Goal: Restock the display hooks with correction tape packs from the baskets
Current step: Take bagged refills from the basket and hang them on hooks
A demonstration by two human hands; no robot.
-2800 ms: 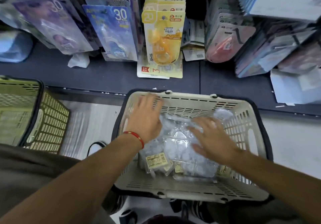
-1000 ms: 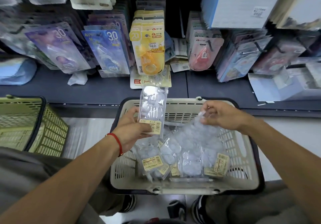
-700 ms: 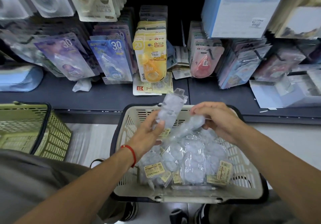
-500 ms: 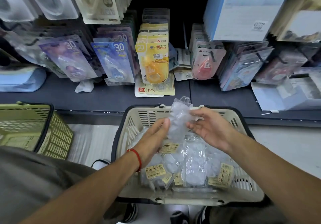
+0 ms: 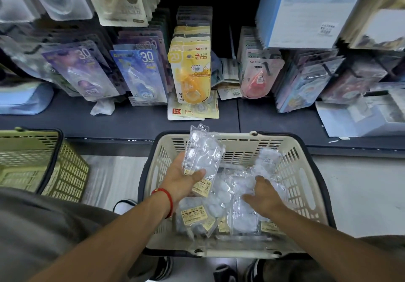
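Left hand [image 5: 183,180] now grips both clear plastic correction tape packs [image 5: 202,157]; right hand [image 5: 263,196] let go, fingers spread, down on pile in cream plastic basket [image 5: 304,172].

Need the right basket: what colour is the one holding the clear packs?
Cream basket, dark rim; head view.

Dark shelf [image 5: 131,124], yellow card packs [image 5: 192,112] flat on it, crumpled paper [image 5: 102,107]
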